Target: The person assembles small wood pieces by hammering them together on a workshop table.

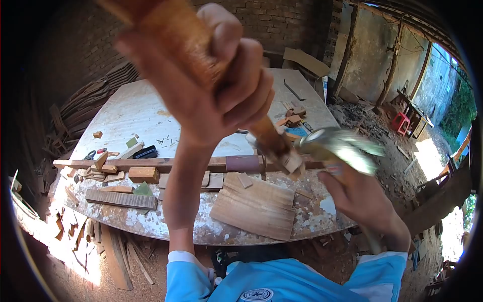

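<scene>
My left hand (216, 95) is raised close to the camera, its fingers wrapped round a long brown wooden piece (176, 38). That piece slants down to the right, and its far end, with a paler block (294, 163) at it, hangs above the workbench. At the right, my right hand (359, 194) is closed round the handle of a hammer. The shiny hammer head (322, 138) is blurred and lies close to the far end of the wooden piece; whether they touch I cannot tell.
On the worn workbench (136, 108) lie a curved flat board (256, 209), a long wooden bar (196, 163), a ridged block (121, 199), small offcuts and a bent metal rod (293, 90). A red stool (401, 123) stands far right.
</scene>
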`<state>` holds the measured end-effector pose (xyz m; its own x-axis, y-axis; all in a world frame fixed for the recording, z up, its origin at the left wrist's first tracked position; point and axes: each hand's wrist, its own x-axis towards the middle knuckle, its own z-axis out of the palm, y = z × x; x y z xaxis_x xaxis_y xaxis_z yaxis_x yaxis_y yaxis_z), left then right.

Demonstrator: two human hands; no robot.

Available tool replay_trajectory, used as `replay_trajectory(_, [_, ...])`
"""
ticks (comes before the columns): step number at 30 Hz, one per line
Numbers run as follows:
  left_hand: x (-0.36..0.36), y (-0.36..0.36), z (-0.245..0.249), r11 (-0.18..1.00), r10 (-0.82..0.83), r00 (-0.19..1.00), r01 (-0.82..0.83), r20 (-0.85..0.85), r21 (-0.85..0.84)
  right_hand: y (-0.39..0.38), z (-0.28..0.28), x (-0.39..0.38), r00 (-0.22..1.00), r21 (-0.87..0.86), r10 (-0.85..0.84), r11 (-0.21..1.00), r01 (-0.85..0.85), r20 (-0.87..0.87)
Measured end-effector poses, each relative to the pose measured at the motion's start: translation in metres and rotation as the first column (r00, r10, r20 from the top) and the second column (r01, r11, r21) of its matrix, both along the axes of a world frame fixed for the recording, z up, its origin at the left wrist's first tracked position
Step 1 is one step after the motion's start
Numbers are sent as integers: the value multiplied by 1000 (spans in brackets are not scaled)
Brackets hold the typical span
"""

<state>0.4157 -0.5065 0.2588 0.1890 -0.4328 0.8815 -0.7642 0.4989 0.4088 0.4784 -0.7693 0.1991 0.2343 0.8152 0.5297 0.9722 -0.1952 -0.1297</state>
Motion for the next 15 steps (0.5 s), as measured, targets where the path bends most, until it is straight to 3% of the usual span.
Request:
replay_trajectory(2, [-19, 6, 5, 993, -32, 999, 36, -38, 112, 10, -16, 19, 954, -257, -151, 963, 82, -259])
replay_trajectory(6, [-30, 21, 6, 992, 126, 991, -127, 37, 26, 1, 4, 6, 951, 59, -80, 993, 102, -298])
replay_trajectory(10, [-16, 26, -6, 988, 153, 987, -152, 41, -40, -13, 29, -22, 871, 474, 55, 855, 212, -488])
replay_trajectory(12, [-6, 24, -9, 990, 127, 991, -124, 50, -65, -13, 30, -23, 927, 414, 49, 903, 118, -371])
replay_trajectory(13, [-2, 21, -12, 991, 116, 992, -112, 48, -78, -11, 27, -15, 979, 237, 35, 971, 14, -202])
replay_trajectory(15, [0, 13, -21, 989, 108, 994, -106, 5, -101, 3, 17, -6, 988, -160, -4, 987, -20, -152])
